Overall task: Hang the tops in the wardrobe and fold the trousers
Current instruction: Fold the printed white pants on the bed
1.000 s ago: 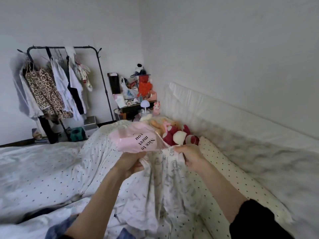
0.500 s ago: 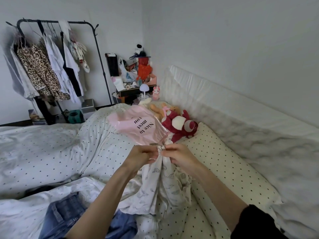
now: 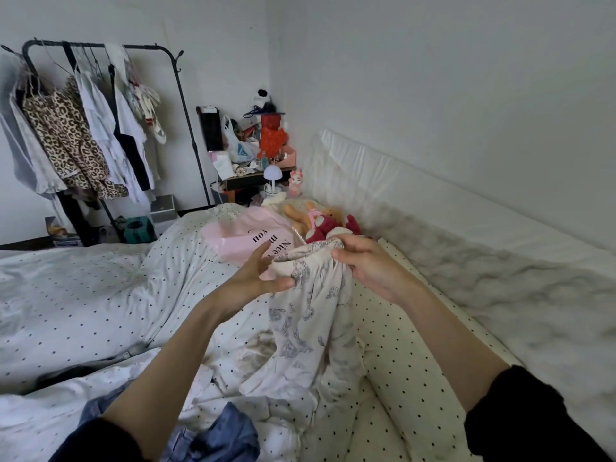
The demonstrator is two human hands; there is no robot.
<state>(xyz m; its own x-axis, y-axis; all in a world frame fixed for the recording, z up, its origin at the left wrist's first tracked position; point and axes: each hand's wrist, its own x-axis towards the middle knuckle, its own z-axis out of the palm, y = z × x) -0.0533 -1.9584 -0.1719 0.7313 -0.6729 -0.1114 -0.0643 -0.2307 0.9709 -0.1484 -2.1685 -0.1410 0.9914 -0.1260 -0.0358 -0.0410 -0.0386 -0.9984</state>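
A pair of white trousers (image 3: 310,315) with a grey print hangs over the bed, its waistband bunched at the top. My right hand (image 3: 370,265) grips the waistband from the right. My left hand (image 3: 256,278) has its thumb on the waistband's left end and its fingers spread toward the cloth. The legs trail down onto the dotted duvet (image 3: 100,295). Blue jeans (image 3: 216,438) lie crumpled at the bottom edge. A black clothes rail (image 3: 100,46) with several hung tops stands at the far left.
A pink plastic bag (image 3: 240,238) and red plush toys (image 3: 330,225) lie just behind my hands. A cluttered bedside table (image 3: 253,175) with a small lamp stands in the corner. A white padded headboard (image 3: 433,195) runs along the right.
My hands have drawn apart along the waistband and lifted it slightly. My left hand's fingers have loosened from a pinch into a spread.
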